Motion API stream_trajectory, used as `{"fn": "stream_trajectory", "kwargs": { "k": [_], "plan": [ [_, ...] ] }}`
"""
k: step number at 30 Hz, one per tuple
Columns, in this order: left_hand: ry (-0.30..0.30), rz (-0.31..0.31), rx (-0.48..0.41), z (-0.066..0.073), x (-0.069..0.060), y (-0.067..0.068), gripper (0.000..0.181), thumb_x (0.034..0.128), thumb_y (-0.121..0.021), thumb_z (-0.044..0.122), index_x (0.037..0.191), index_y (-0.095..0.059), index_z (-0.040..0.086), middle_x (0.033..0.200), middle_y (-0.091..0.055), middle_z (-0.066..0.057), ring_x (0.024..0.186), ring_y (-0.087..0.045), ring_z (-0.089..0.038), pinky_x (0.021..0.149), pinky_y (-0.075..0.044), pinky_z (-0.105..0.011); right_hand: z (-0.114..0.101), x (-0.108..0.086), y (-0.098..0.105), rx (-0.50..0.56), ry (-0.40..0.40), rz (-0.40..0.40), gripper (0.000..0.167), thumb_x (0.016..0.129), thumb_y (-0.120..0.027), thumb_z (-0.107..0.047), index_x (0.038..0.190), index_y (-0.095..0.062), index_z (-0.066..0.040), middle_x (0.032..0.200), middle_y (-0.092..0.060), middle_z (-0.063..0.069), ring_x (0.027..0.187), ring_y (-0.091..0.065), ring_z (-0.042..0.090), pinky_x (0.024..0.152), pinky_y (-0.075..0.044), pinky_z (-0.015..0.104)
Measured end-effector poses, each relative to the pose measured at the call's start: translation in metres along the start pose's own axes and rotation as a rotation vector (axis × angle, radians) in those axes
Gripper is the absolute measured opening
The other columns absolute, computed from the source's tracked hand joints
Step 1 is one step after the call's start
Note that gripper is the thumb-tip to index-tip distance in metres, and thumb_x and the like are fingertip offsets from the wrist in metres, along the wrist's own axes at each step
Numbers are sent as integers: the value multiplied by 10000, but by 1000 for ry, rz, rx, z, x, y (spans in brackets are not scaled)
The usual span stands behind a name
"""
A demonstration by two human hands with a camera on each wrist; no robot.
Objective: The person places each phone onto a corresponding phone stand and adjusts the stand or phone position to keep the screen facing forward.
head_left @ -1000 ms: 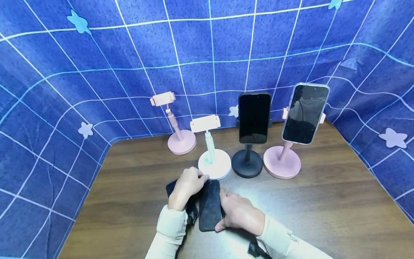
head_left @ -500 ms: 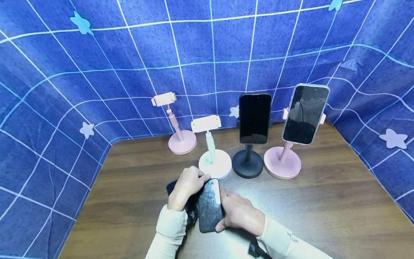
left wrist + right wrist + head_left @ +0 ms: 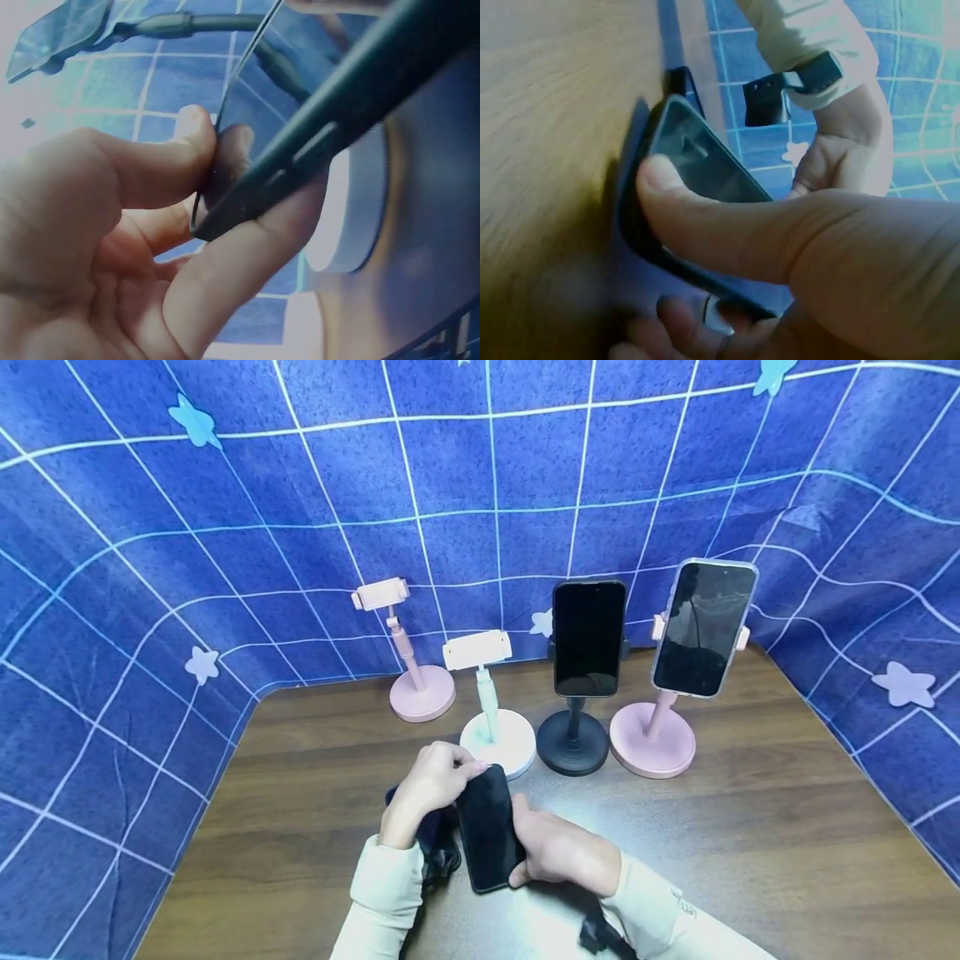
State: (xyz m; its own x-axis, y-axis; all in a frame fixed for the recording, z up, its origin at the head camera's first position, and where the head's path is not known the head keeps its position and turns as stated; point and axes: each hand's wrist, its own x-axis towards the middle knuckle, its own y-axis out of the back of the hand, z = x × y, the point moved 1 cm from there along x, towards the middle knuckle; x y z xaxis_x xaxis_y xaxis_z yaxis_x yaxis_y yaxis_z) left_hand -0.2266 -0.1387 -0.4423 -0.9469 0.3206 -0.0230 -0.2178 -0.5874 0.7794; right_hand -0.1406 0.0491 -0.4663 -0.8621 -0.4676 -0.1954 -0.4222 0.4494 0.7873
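Observation:
A black phone [image 3: 489, 831] is held in both hands in front of the white stand, its top tilted a little left. My left hand [image 3: 431, 783] pinches its top left corner; in the left wrist view the thumb of that hand [image 3: 112, 217] lies at the glass and a finger is under the edge. My right hand [image 3: 566, 852] grips the lower right side, and the right wrist view shows its thumb over the screen side of the phone [image 3: 712, 161]. Another dark phone [image 3: 433, 828] lies partly hidden beneath my left wrist.
Along the back of the wooden table [image 3: 300, 760] stand a small pink stand [image 3: 422, 693], a white stand [image 3: 498, 739], a black stand [image 3: 573, 743] bearing a phone [image 3: 589, 639], and a larger pink stand [image 3: 652, 741] bearing another phone [image 3: 705, 627]. Blue patterned cloth [image 3: 315, 552] hangs behind.
The held phone has tilted, its top shifting slightly left and up with my left hand, and the bright reflection on its screen is gone. My right hand has stayed on its side.

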Motion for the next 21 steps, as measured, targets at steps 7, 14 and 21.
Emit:
{"fn": "stream_trajectory", "kwargs": {
  "k": [7,14,21],
  "plan": [
    [-23,102,-57,6,-8,21,136,951,-736,197,843,-796,139,838,-705,8,722,-588,-118,705,-500,-316,0,1,10,246,69,-38,625,932,-769,-248,1327,-330,-41,1185,-630,174,1056,-621,209,944,-499,422],
    [-69,214,-66,13,-19,44,114,962,-724,189,922,-802,115,970,-771,-32,848,-643,-167,820,-519,-355,-4,5,16,629,183,-66,337,1056,-531,-55,1334,-343,-23,1227,-623,269,845,-734,272,693,-625,388],
    [-89,257,-126,22,-35,63,94,966,-720,171,947,-798,122,998,-771,-30,763,-678,-143,766,-535,-293,-13,4,24,873,225,-54,306,1051,-436,48,1354,-439,6,1242,-655,273,1032,-705,310,720,-626,505]
  ]
}}
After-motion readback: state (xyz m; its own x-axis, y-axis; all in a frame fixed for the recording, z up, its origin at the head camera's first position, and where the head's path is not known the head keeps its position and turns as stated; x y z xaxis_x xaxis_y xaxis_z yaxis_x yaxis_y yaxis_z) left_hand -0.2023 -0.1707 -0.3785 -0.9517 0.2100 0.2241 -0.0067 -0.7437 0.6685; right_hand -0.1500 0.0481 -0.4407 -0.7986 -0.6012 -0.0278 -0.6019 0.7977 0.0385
